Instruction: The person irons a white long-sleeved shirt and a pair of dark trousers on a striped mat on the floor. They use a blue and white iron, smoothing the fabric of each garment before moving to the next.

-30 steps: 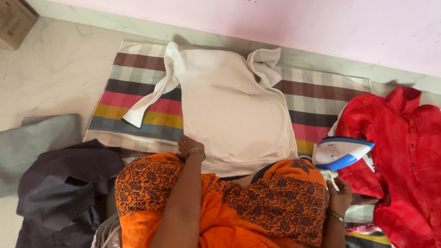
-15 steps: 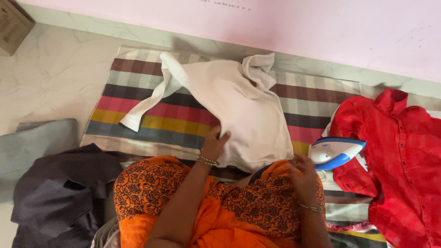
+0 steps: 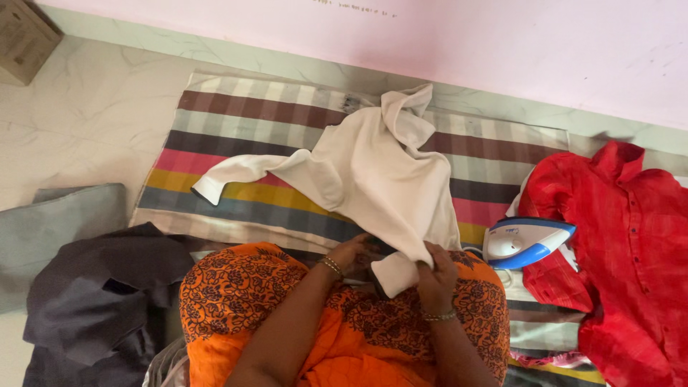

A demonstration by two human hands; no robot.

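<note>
A cream long-sleeved top (image 3: pixel 365 172) lies bunched on a striped multicoloured mat (image 3: pixel 236 129), its hem drawn toward me and one sleeve stretched out to the left. My right hand (image 3: pixel 436 271) grips the gathered hem over my orange patterned lap. My left hand (image 3: pixel 352 252) sits just under the same edge, partly hidden by the cloth, and appears to hold it too.
A blue and white iron (image 3: pixel 524 240) rests to the right of the top, beside a red shirt (image 3: pixel 631 244). Dark grey clothes (image 3: pixel 93 287) lie at my left, a grey fabric (image 3: pixel 57 229) beyond them. A cardboard box (image 3: pixel 21 32) stands at the far left corner.
The top lay flat a second ago; now its hem is pulled toward me and bunched. My right hand came from near the iron to the hem, my left moved right along the edge.
</note>
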